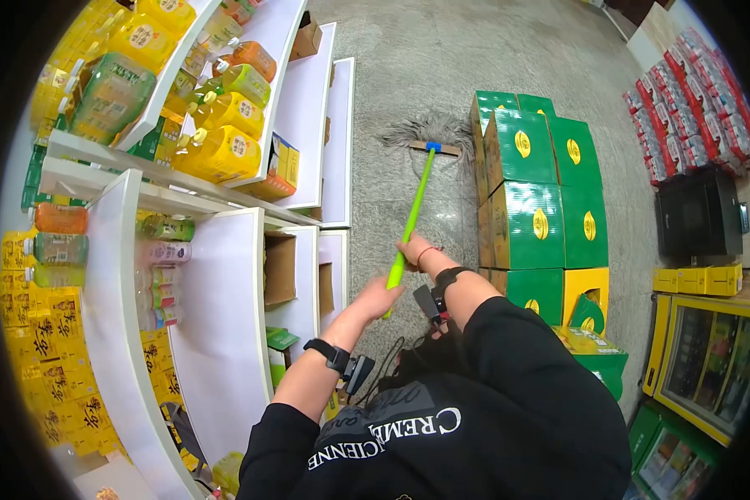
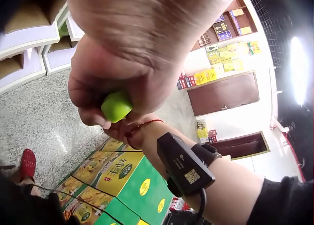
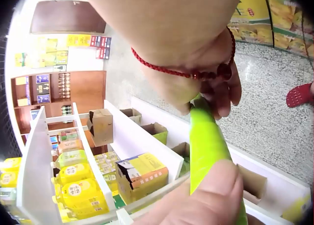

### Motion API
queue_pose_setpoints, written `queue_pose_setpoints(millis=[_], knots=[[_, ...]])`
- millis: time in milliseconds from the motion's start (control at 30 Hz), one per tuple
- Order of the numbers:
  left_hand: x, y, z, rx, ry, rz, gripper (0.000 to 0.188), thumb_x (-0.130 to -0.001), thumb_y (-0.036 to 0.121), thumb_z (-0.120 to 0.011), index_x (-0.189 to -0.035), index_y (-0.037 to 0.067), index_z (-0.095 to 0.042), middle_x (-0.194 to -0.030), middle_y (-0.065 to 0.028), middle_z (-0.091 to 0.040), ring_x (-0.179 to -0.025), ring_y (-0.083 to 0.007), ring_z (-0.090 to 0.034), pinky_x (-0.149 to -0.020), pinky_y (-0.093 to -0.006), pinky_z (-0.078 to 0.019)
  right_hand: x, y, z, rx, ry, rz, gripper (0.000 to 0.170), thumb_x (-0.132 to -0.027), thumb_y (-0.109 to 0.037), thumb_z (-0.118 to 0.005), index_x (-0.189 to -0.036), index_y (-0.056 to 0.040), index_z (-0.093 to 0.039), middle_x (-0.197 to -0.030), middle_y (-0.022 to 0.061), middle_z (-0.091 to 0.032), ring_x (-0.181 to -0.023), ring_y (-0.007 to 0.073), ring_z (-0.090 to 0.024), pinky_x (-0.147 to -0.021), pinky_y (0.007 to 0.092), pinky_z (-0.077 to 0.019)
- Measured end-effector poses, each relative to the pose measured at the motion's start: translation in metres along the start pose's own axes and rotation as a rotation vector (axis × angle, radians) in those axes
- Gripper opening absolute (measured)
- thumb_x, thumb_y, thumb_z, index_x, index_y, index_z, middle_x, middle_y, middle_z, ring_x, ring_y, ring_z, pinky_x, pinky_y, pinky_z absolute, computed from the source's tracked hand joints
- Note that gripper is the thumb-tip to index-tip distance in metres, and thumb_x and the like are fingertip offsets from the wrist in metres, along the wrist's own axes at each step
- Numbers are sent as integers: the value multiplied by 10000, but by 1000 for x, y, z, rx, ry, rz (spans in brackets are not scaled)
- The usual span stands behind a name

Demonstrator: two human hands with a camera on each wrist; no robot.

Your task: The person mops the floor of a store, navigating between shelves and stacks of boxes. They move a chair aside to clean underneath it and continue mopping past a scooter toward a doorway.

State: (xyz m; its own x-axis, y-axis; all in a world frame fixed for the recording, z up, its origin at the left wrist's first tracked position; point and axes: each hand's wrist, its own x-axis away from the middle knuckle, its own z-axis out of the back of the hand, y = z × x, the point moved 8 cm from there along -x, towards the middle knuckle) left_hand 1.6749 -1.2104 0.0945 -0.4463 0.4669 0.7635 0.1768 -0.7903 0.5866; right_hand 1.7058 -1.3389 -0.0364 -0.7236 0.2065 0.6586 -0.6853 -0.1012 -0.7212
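A mop with a bright green handle (image 1: 414, 215) stretches away from the person, its grey string head (image 1: 429, 131) spread on the speckled floor. Near the top end of the handle, the left hand (image 1: 377, 297) grips it; in the left wrist view the green end (image 2: 117, 106) pokes out of the curled fingers. Farther down, the right hand (image 1: 417, 250) holds the same handle, a red cord bracelet (image 3: 162, 68) on its wrist. The mop head lies between the shelving and a stack of green cartons (image 1: 525, 225), its strands reaching close to the cartons.
White shelves (image 1: 217, 283) with bottled drinks (image 1: 217, 150) line the left side. To the right of the cartons stand a wrapped stack of red and white packs (image 1: 696, 104), a black box-shaped appliance (image 1: 698, 215) and a yellow-framed glass-door cooler (image 1: 708, 358). A cable (image 1: 383, 367) hangs near the person.
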Motion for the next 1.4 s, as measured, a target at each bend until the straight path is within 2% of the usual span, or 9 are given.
queue_pose_setpoints(millis=[200,267,400,533,667,900,1067,1333,1400], knots=[[77,-114,17,-72,86,9,355,-794,248,-534,-1054,9,-493,-699,-78,-535,-574,-146,-515,-504,-285,-401,71,18,-104,-11,-287,-183,348,-823,-280,-517,-1045,-31,-416,-730,131,-582,-499,211,-568,-403,321,-462],[126,-149,2,138,-25,124,348,-808,257,-526,-1076,39,-485,-706,-48,-512,-564,-116,-484,-507,-261,-397,110,33,-152,90,-553,-254,355,-834,-303,-494,-1059,-39,-420,-750,127,-591,-499,200,-569,-401,312,-457],[207,-225,-20,164,29,190,375,-826,221,-514,-1153,57,-431,-656,-9,-470,-517,-99,-444,-449,-253,-352,168,72,-234,222,-880,-325,451,-845,-362,-459,-1137,-20,-416,-874,110,-590,-569,205,-592,-442,310,-477],[262,-267,-41,331,39,267,358,-829,200,-514,-1153,74,-430,-653,9,-454,-493,-84,-425,-426,-235,-346,198,96,-286,368,-1031,-327,477,-846,-389,-445,-1141,-15,-437,-1021,108,-546,-669,221,-610,-487,310,-492],[279,-276,-46,449,38,283,341,-820,181,-520,-1133,73,-437,-645,16,-442,-477,-80,-418,-408,-229,-343,228,65,-283,356,-1050,-270,505,-840,-400,-437,-1132,11,-452,-1130,120,-492,-750,234,-618,-537,315,-505],[249,-242,-34,459,28,287,263,-822,181,-500,-1044,48,-454,-613,-2,-438,-464,-93,-428,-389,-240,-346,201,44,-254,281,-954,-215,535,-829,-419,-455,-1081,54,-466,-1078,94,-494,-723,225,-621,-494,317,-495],[169,-200,-10,430,44,209,235,-831,205,-473,-985,32,-438,-605,-23,-448,-471,-115,-448,-386,-260,-348,128,22,-203,258,-775,-190,504,-825,-420,-465,-1013,47,-503,-1004,99,-509,-673,222,-623,-460,315,-480],[1,-33,59,449,51,149,218,-841,223,-462,-944,33,-433,-594,-29,-458,-468,-118,-453,-396,-256,-354,-38,-62,-68,295,-552,-137,421,-818,-385,-498,-956,12,-524,-848,106,-556,-567,226,-610,-407,329,-457],[-39,6,81,496,60,121,216,-848,230,-455,-932,32,-435,-577,-31,-460,-457,-117,-451,-401,-255,-355,-79,-90,-22,276,-387,-110,402,-818,-368,-501,-961,7,-525,-782,105,-575,-553,232,-607,-393,341,-456]])
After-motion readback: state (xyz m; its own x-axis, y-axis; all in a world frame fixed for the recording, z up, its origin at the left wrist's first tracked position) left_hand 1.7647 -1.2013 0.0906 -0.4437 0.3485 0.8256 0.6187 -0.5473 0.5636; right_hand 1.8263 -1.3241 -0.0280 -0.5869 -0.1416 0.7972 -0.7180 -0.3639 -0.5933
